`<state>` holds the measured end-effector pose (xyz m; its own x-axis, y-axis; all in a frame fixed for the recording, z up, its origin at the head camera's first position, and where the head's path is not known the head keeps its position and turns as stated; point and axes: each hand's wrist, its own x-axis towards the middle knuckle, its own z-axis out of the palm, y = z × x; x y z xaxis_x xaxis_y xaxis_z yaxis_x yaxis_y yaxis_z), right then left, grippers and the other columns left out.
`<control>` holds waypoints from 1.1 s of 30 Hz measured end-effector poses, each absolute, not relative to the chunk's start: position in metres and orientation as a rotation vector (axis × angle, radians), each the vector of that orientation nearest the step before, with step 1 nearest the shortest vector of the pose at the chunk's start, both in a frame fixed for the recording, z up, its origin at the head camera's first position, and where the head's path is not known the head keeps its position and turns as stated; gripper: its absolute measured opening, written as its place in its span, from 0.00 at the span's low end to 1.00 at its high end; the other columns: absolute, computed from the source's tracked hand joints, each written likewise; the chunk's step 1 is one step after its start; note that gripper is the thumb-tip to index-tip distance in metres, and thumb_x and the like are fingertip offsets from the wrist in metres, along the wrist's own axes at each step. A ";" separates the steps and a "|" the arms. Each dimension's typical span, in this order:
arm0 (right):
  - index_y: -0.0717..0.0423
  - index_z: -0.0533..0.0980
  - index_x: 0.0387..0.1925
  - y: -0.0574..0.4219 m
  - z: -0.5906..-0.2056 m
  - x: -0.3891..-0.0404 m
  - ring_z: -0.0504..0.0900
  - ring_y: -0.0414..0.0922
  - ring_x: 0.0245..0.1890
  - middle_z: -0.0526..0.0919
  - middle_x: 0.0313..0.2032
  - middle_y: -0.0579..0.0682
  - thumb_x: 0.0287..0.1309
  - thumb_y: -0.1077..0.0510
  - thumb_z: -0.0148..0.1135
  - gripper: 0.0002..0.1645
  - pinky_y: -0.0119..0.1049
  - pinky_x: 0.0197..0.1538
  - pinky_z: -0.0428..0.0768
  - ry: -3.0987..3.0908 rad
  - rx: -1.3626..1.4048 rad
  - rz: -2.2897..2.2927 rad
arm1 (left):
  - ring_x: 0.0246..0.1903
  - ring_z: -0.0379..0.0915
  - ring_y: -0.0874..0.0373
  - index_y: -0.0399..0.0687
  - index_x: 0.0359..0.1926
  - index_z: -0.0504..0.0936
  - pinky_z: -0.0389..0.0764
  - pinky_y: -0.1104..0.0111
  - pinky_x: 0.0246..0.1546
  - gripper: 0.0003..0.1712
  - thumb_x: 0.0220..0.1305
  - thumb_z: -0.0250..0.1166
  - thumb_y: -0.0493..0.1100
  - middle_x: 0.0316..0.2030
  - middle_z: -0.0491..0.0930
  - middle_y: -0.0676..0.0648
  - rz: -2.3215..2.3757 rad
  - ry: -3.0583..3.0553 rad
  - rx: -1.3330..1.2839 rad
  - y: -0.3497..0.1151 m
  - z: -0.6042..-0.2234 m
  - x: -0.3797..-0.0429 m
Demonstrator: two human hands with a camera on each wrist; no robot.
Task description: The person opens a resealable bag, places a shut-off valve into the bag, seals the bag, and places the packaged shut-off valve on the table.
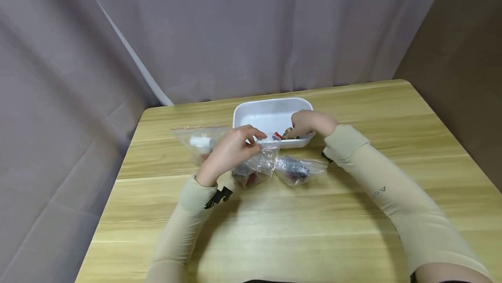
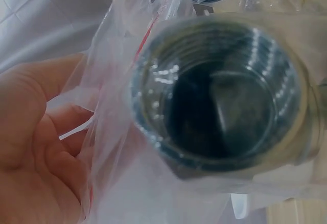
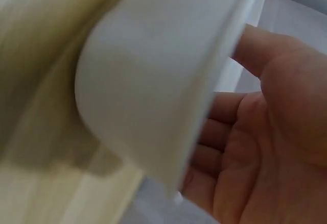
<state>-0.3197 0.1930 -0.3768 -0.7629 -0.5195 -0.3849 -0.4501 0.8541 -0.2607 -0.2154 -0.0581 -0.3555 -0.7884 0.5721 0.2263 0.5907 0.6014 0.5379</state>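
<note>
My left hand (image 1: 237, 146) holds a clear zip bag (image 1: 268, 156) near its mouth, just in front of the white tray (image 1: 270, 104). In the left wrist view, a threaded metal fitting (image 2: 219, 96) shows large through clear plastic, beside the fingers of that hand. My right hand (image 1: 307, 122) reaches over the tray's right side, fingers pointing down at small brass-coloured fittings (image 1: 289, 131). A small red piece (image 1: 277, 135) lies by these fittings. In the right wrist view, the tray's wall (image 3: 148, 81) hides those fingertips, so whether they pinch a piece cannot be told.
A clear zip bag with a white item (image 1: 201, 142) lies left of the tray. Another bag with dark contents (image 1: 296, 172) lies in front of it. Everything stands on a wood-grain table (image 1: 274, 230), with a grey curtain (image 1: 235, 35) behind its far edge.
</note>
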 end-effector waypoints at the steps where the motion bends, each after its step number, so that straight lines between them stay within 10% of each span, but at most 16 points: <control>1: 0.49 0.64 0.14 0.192 -0.379 -0.321 0.62 0.38 0.15 0.64 0.13 0.42 0.63 0.48 0.62 0.26 0.33 0.24 0.65 2.554 -0.696 -0.205 | 0.36 0.79 0.60 0.44 0.51 0.86 0.79 0.73 0.34 0.14 0.64 0.65 0.37 0.43 0.84 0.48 -0.955 -2.775 -1.017 -0.057 -0.356 -0.215; 13: 0.46 0.62 0.12 0.193 -0.393 -0.327 0.64 0.37 0.13 0.64 0.12 0.40 0.55 0.51 0.65 0.24 0.29 0.22 0.67 2.508 -0.571 -0.465 | 0.36 0.78 0.60 0.43 0.51 0.86 0.79 0.72 0.33 0.15 0.64 0.64 0.35 0.41 0.84 0.48 -0.970 -2.720 -1.042 -0.053 -0.352 -0.214; 20: 0.67 0.69 0.46 0.200 -0.399 -0.325 0.77 0.43 0.21 0.78 0.28 0.53 0.51 0.52 0.72 0.30 0.38 0.34 0.77 2.639 -0.532 -0.597 | 0.37 0.79 0.59 0.39 0.50 0.85 0.82 0.71 0.39 0.13 0.66 0.63 0.34 0.44 0.84 0.46 -1.097 -2.628 -1.022 -0.060 -0.332 -0.209; 33: 0.67 0.62 0.57 0.218 -0.364 -0.308 0.87 0.56 0.32 0.84 0.37 0.60 0.58 0.58 0.74 0.35 0.46 0.42 0.85 2.432 -0.437 -1.304 | 0.37 0.80 0.59 0.40 0.49 0.86 0.83 0.68 0.42 0.12 0.66 0.64 0.34 0.45 0.84 0.48 -1.145 -2.510 -0.961 -0.087 -0.295 -0.179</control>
<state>-0.3080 0.2184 -0.3641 -0.8928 -0.4232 -0.1545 -0.1055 0.5297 -0.8416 -0.1789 -0.0868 -0.2948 -0.7621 0.4732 0.4420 0.6440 0.4825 0.5937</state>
